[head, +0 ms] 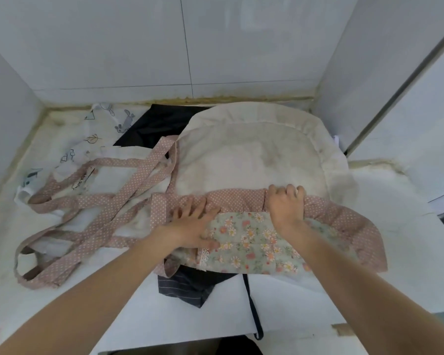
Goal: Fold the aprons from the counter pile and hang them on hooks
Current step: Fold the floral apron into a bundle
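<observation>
Apron: floral apron (251,242) spread across the white counter (408,265), folded over so the cream underside (246,155) faces up toward the tiled wall, green flowered face showing near the front edge.
Trim: pink dotted ruffle (354,226) running along the fold line and curving round the right end.
Straps: pink dotted straps (113,208) trailing to the left in loose crossed loops, lying flat on the counter.
Left hand: left hand (192,224) pressed flat on the fabric where strap band meets flowered panel, fingers straight and spread wide, pointing toward the wall.
Right hand: right hand (287,206) at the fold line, fingers curled over the edge of the pink ruffle, gripping it (thumb hidden, so cannot tell how it lies).
Pile beneath: dark striped apron (187,288) poking out under the front edge of the floral one, its dark strap (251,303) hanging over the counter's front; black fabric (154,126) showing at the back, near the wall.
Back left: white printed cloth (105,129) with small rabbit and leaf drawings, lying in the corner, partly under the straps.
Surroundings: pale wall tiles (128,47) on three sides of the counter.
</observation>
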Action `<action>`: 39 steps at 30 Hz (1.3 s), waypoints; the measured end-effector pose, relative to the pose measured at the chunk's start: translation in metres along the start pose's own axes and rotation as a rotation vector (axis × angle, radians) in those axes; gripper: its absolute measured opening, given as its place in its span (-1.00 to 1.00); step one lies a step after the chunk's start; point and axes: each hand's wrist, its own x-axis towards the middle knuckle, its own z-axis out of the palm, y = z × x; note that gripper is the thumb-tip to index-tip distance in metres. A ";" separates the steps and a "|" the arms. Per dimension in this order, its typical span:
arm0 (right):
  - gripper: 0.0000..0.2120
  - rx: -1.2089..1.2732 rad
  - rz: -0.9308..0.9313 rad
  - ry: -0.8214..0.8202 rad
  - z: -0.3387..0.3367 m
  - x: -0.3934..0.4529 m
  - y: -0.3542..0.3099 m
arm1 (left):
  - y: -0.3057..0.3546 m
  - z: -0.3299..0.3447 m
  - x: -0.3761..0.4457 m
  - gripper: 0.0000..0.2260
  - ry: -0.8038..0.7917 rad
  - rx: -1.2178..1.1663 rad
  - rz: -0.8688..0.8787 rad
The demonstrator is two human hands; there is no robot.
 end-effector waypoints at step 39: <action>-0.81 1.325 -0.343 -0.466 -0.060 -0.083 -0.141 | -0.047 -0.008 -0.090 -0.88 0.731 -1.830 -0.096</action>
